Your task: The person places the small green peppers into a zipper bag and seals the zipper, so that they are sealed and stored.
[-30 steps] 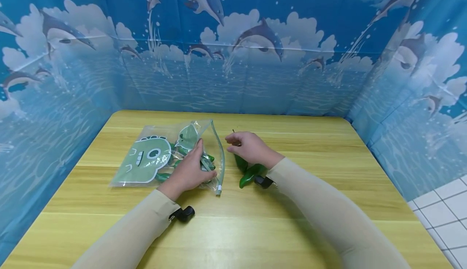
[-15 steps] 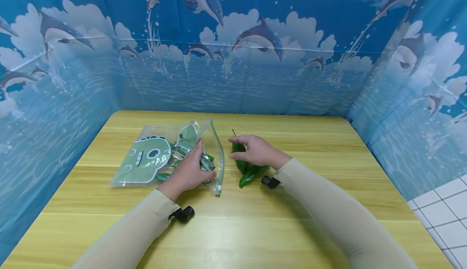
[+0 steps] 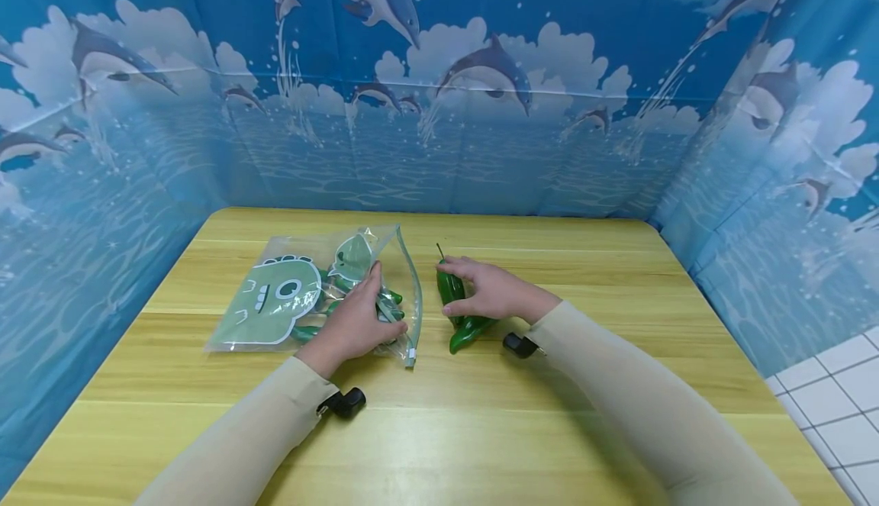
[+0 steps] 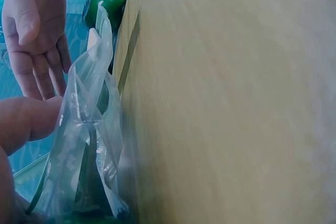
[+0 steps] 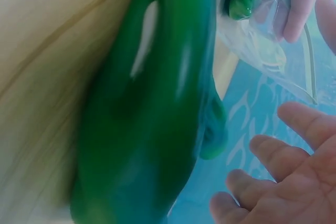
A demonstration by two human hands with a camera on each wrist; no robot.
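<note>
A clear zip bag [image 3: 236,323] with a green cartoon print lies on the left of the table, several green peppers [image 3: 307,333] inside it. My left hand [image 3: 353,327] grips the bag near its mouth, which faces right. Part of the green zip strip is folded back beside the thumb [image 4: 31,119]. Right of the mouth, one green pepper [image 3: 449,286] points its stem away from me. Another green pepper [image 3: 470,333] lies across its near end, partly hidden by my right hand [image 3: 497,290]. The right hand hovers over both, fingers loosely spread, apart from the large pepper [image 5: 152,108] in the right wrist view.
The wooden table [image 3: 439,445] extends around the bag and peppers. A blue dolphin-print curtain [image 3: 439,162] encloses the back and sides. White floor tiles [image 3: 845,384] show beyond the right edge. A black wrist camera [image 3: 346,403] sits at the left cuff.
The right hand has drawn back to the right and slightly toward me, uncovering more of the stemmed pepper. The left hand and bag have stayed in place.
</note>
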